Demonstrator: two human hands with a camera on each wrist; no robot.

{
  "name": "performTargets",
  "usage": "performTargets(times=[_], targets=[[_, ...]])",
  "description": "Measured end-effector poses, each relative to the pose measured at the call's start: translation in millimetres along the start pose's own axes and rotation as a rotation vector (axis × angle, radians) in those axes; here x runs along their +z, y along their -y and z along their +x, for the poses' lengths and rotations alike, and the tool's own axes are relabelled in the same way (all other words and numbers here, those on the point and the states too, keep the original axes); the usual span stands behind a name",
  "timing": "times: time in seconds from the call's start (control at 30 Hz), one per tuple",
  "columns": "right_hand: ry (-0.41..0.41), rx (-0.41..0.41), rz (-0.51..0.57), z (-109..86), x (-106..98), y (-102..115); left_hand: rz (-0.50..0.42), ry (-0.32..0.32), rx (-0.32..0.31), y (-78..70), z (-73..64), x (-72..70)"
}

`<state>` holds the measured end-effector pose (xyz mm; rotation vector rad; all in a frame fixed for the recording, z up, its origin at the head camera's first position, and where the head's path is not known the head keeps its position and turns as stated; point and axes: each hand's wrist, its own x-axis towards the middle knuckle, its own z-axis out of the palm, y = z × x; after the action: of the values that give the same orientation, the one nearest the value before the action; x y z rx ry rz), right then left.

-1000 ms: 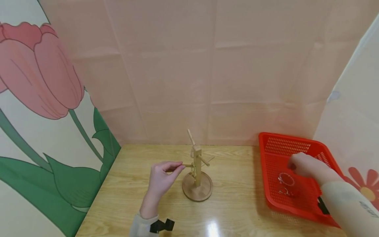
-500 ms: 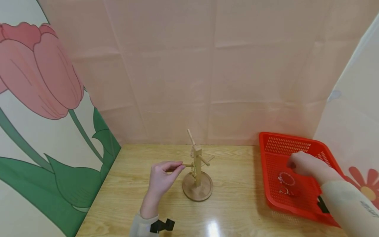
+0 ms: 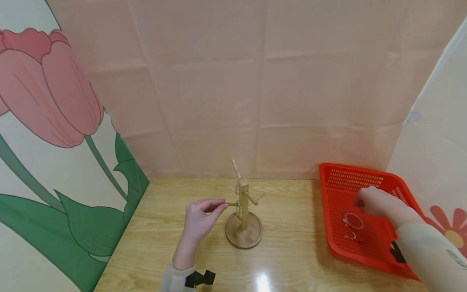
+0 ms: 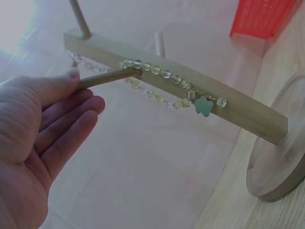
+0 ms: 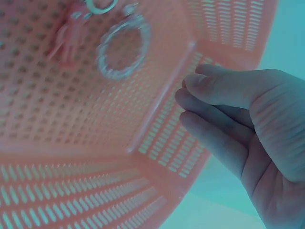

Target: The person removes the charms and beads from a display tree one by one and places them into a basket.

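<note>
My left hand (image 3: 200, 219) pinches the end of a wooden peg (image 4: 105, 78) between thumb and index finger; its other fingers are loosely bent below. The peg juts from the post of a wooden bracelet stand (image 3: 244, 235). A pale yellow and clear beaded bracelet (image 4: 155, 70) with a green charm (image 4: 204, 106) hangs on this peg against the post. My right hand (image 3: 373, 202) hovers over the red basket (image 3: 327, 227), fingers loosely curled with nothing in them. A clear beaded bracelet (image 5: 101, 59) and a key ring with a small figure (image 5: 70, 40) lie in the basket.
Another beaded bracelet (image 4: 90, 65) hangs near the top of the stand. More pegs stick out of the post in other directions. The wood-grain tabletop (image 3: 292, 243) ends at a pink cloth backdrop (image 3: 204, 101), with a tulip-printed panel (image 3: 54, 182) at the left.
</note>
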<state>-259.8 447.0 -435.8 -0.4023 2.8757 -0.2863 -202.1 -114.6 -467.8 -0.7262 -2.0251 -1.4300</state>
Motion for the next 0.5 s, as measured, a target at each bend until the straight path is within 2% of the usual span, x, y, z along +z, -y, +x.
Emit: performTargets(times=[0.1,0.2,0.33,0.5], targets=[[-0.021,-0.012,0.055,-0.4,-2.5,4.5,-0.035,-0.007,-0.072,-1.8,0.0,0.5],[-0.06,-0.058,0.104,1.2,-5.6,12.2,-0.059,-0.02,-0.136,-2.7,-0.1,1.6],[-0.108,-0.112,0.128,4.7,-11.8,28.3,-0.082,-0.047,-0.169,-2.7,0.1,3.6],[-0.166,-0.104,0.166,4.8,-24.0,58.1,-0.103,-0.07,-0.184,-4.9,1.2,5.5]])
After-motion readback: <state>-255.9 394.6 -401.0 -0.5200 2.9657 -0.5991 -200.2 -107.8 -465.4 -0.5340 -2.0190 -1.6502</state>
